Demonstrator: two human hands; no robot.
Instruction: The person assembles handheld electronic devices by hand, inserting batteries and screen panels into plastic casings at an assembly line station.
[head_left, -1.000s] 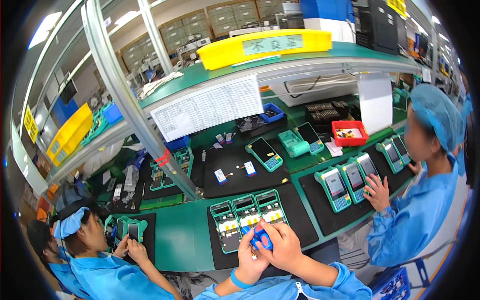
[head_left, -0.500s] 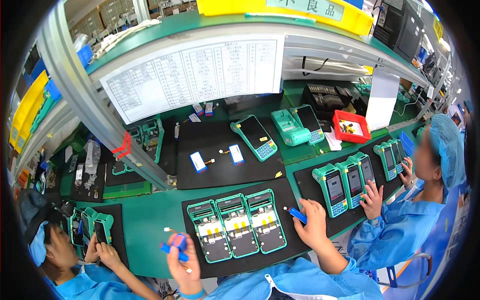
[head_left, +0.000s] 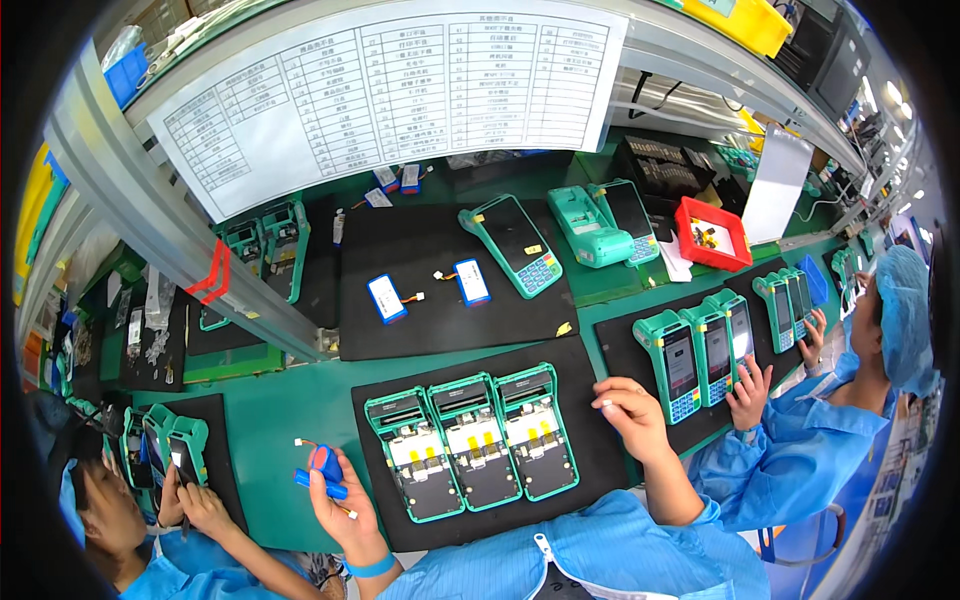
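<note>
My left hand (head_left: 340, 500) has swung out over the bare green bench (head_left: 270, 440), left of the black mat (head_left: 590, 470), and it carries both blue battery packs (head_left: 322, 472) now; half a second ago it held only one there while my right hand had the other at the mat's far edge. My left fingers are clamped around the two packs, their thin wires sticking out toward the bench.

Between my hands lie the three open green terminals (head_left: 472, 440), backs up, side by side on the mat, their battery bays bare. None of them has a pack in it yet, so I judge the fitting has not begun; the packs have merely been gathered into one hand.

My right hand (head_left: 632, 415) has let go of its pack and hovers at the right edge of the mat, just beside the third terminal, fingers loosely curled together and holding nothing. That frees it, I think, to work on the terminals.
</note>
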